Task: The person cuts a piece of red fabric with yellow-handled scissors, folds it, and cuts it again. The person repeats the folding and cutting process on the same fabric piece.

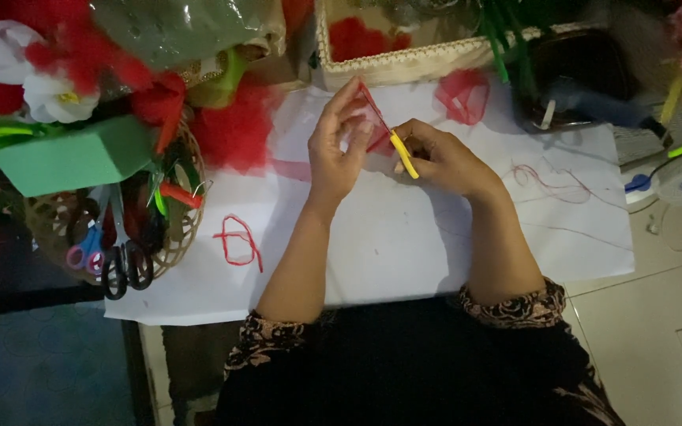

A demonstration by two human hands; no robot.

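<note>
My left hand (339,140) holds up a small piece of sheer red fabric (376,130) by its upper edge. My right hand (445,160) grips a thin yellow stick (403,155) whose upper end meets the fabric's lower edge. Both hands hover over a white paper sheet (404,237) spread on the floor.
A loop of red wire (237,240) lies on the sheet at left. A wicker basket (175,244) holds several scissors (124,260). Beside it are red and white flowers (49,71) and a green foam block (73,158). A red net petal (462,95) and box (404,63) sit behind.
</note>
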